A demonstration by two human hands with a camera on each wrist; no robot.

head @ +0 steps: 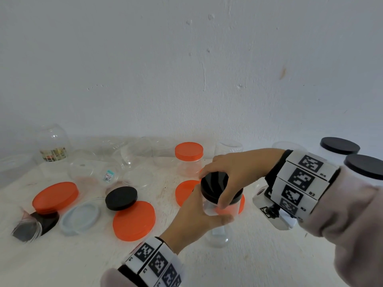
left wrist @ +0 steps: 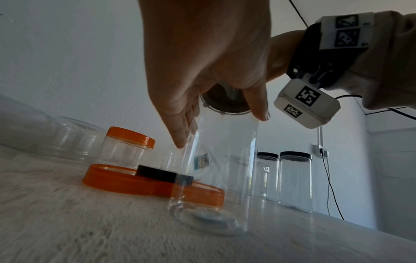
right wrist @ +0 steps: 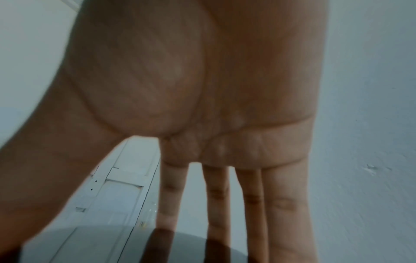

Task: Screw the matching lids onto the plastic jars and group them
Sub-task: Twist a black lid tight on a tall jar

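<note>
A tall clear plastic jar (head: 216, 235) (left wrist: 220, 178) stands on the white table (head: 259, 255). My left hand (head: 192, 216) (left wrist: 202, 71) grips its upper wall, thumb on the near side and fingers on the far side. A black lid (head: 211, 183) sits on the jar's mouth; in the left wrist view it shows from below through the jar (left wrist: 225, 103). My right hand (head: 227, 189) (right wrist: 202, 106) comes down over the lid, its thumb and fingers round the rim. The lid (right wrist: 157, 245) is a dark blur at the bottom of the right wrist view.
Two black-lidded jars (head: 339, 150) (head: 364, 168) stand at the back right. An orange-lidded jar (head: 189, 158) is behind my hands. Loose orange lids (head: 55, 196) (head: 134, 220) (head: 184, 191), a black lid (head: 121, 197) and a clear lid (head: 80, 216) lie left. Several lidless clear jars (head: 53, 143) crowd the back left.
</note>
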